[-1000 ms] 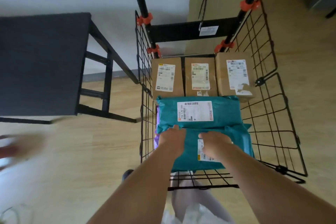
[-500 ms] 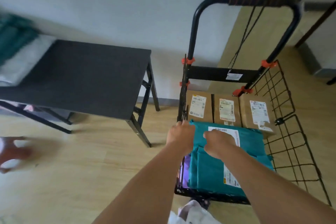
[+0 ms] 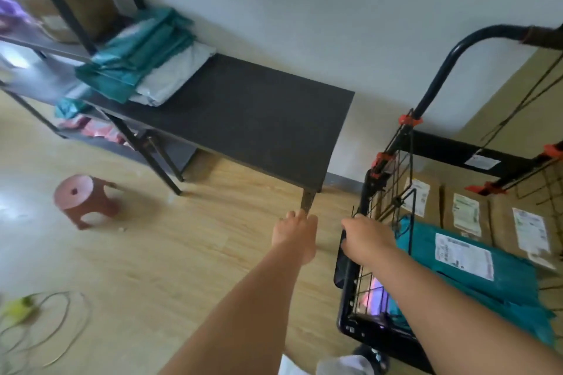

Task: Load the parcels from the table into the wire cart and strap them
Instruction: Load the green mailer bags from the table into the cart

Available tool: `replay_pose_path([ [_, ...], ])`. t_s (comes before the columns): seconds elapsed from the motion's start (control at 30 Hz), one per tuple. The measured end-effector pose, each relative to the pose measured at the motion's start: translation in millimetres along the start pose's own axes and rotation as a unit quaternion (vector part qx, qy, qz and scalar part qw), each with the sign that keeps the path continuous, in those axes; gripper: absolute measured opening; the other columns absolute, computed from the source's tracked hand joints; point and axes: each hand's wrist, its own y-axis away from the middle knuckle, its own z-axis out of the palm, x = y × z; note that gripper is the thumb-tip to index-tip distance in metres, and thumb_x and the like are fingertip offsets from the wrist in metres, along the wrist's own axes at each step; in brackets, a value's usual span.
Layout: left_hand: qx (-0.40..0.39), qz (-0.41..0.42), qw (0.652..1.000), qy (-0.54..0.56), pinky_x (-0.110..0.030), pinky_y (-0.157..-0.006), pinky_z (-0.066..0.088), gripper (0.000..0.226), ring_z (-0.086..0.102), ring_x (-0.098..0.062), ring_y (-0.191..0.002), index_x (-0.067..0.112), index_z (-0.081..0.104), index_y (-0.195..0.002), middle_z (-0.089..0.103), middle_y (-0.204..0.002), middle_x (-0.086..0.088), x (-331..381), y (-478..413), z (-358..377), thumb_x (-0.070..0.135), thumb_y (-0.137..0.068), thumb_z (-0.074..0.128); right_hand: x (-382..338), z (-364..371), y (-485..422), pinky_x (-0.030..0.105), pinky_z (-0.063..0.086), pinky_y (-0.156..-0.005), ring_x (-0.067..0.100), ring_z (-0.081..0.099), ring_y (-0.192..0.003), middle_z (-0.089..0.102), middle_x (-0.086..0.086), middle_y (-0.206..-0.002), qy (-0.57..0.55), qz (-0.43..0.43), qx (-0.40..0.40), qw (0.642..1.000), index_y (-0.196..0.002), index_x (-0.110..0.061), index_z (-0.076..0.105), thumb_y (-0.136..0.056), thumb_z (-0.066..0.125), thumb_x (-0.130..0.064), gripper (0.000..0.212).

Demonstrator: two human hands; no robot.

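The black wire cart [image 3: 393, 179] stands at the right. It holds three cardboard boxes [image 3: 466, 210] along its back, teal mailer bags [image 3: 502, 283] in front of them and a purple bag [image 3: 377, 292] underneath. A black strap [image 3: 518, 106] hangs from the cart handle. On the far left end of the black table [image 3: 259, 119] lie teal parcels [image 3: 137, 49] on top of a grey parcel [image 3: 173, 76]. My left hand [image 3: 295, 231] reaches out over the floor towards the table, empty. My right hand [image 3: 365, 237] is at the cart's left wire wall, holding nothing.
A pink plastic stool [image 3: 83, 199] stands on the wooden floor at the left. A black shelf rack [image 3: 61, 3] beyond the table carries a brown box and more bags. A loose cable [image 3: 39, 323] lies coiled on the floor at the lower left.
Both hands have come off the teal bag in the cart and moved left. The view has swung left, bringing the table's parcels and the shelf rack into sight.
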Motion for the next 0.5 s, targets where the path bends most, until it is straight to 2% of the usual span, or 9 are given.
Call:
replay_pose_path([
  [0.2, -0.006, -0.054, 0.998, 0.032, -0.041, -0.097, 0.046, 0.054, 0.046, -0.029, -0.125, 0.019, 0.043, -0.14, 0.046, -0.136, -0.008, -89, 27, 1, 0.014, -0.088, 0.06, -87, -3, -8, 0.033, 0.048, -0.077, 0.025, 0.06, -0.107, 0.061, 0.003, -0.118, 0.001, -0.06, 0.001, 0.998, -0.119, -0.023, 0.058, -0.092, 0.055, -0.024, 0.027],
  [0.27, -0.002, -0.073, 0.997, 0.041, -0.041, -0.096, 0.046, 0.054, 0.046, -0.029, -0.124, 0.019, 0.043, -0.14, 0.046, -0.135, -0.009, -114, 35, -3, 0.013, -0.088, 0.057, -114, -7, -11, 0.035, 0.052, -0.077, 0.024, 0.061, -0.104, 0.061, 0.002, -0.116, -0.003, -0.074, 0.008, 0.997, -0.124, -0.024, 0.055, -0.092, 0.055, -0.026, 0.031],
  [0.37, 0.015, -0.106, 0.993, 0.058, -0.041, -0.093, 0.046, 0.055, 0.046, -0.029, -0.123, 0.019, 0.043, -0.14, 0.047, -0.133, -0.009, -147, 45, -10, 0.012, -0.088, 0.054, -150, -13, -15, 0.032, 0.048, -0.071, 0.022, 0.061, -0.102, 0.061, 0.0, -0.115, -0.023, -0.087, 0.03, 0.995, -0.13, -0.025, 0.046, -0.093, 0.055, -0.026, 0.037],
  [0.5, 0.034, -0.163, 0.98, 0.11, -0.039, -0.091, 0.047, 0.059, 0.045, -0.029, -0.125, 0.021, 0.039, -0.144, 0.046, -0.136, -0.008, -182, 52, -18, 0.011, -0.088, 0.055, -187, -28, -27, 0.032, 0.047, -0.072, 0.023, 0.06, -0.105, 0.061, 0.001, -0.12, -0.008, -0.115, 0.03, 0.993, -0.136, -0.024, 0.042, -0.095, 0.054, -0.03, 0.043],
])
